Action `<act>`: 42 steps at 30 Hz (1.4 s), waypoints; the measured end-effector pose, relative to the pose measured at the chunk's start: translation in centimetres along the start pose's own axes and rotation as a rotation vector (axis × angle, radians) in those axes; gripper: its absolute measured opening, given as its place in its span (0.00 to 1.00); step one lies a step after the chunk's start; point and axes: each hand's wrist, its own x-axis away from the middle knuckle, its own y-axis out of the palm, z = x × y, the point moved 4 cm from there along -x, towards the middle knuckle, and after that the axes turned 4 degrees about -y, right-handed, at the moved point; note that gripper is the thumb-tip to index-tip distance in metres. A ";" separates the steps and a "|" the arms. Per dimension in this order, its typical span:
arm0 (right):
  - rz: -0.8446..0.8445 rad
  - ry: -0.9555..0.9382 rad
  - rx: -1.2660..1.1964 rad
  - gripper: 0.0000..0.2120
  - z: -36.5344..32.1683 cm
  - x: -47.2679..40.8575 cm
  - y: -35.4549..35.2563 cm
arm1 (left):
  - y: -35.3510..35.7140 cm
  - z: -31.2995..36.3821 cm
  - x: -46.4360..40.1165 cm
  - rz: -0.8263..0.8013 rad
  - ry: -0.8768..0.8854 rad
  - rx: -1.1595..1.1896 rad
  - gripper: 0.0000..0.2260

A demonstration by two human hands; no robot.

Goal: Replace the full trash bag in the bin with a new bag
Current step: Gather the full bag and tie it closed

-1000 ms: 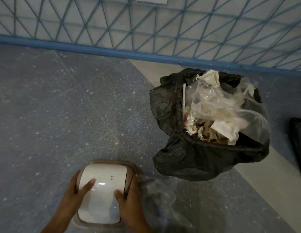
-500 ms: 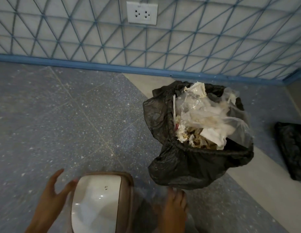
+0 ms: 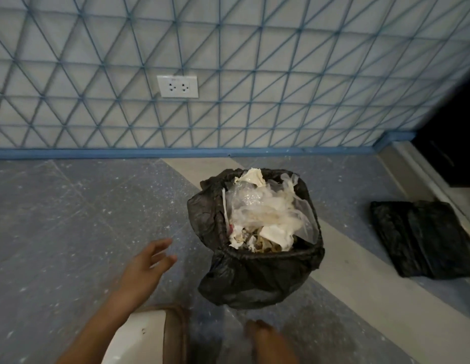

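The bin stands on the floor, wrapped in a full black trash bag [image 3: 255,274] whose rim is folded down over the sides. Crumpled clear plastic and paper waste [image 3: 265,222] heaps out of its top. My left hand [image 3: 144,269] hovers open to the left of the bin, fingers spread, holding nothing. My right hand [image 3: 265,340] is low at the frame's bottom, just in front of the bin, blurred, with nothing visibly in it. The bin's brown-rimmed white lid [image 3: 147,334] lies on the floor under my left forearm. A folded black bag [image 3: 423,237] lies flat to the right.
A tiled wall with a blue skirting [image 3: 176,153] runs behind the bin, carrying a white double socket [image 3: 177,86]. A dark opening with a pale step [image 3: 418,174] is at the far right. Speckled grey floor stretches to the left.
Both hands have let go of the lid, which now lies on the floor. My left hand has risen toward the bin. The view has tilted up, showing more wall.
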 end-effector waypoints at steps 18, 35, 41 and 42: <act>0.877 -0.133 -0.113 0.15 -6.5 -1.4 -29.7 | 5.2 5.0 -3.8 0.120 -0.163 0.256 0.21; 0.979 -0.165 -0.518 0.10 2.3 0.2 -29.5 | 8.8 0.4 -4.3 -0.080 -0.428 0.556 0.25; 0.548 0.258 -0.845 0.16 11.2 -3.2 -19.1 | 9.8 -0.7 -4.0 -0.169 -0.471 0.512 0.25; 0.474 0.321 -0.903 0.19 11.8 -3.6 -16.8 | 9.9 -0.9 -3.8 -0.167 -0.482 0.508 0.24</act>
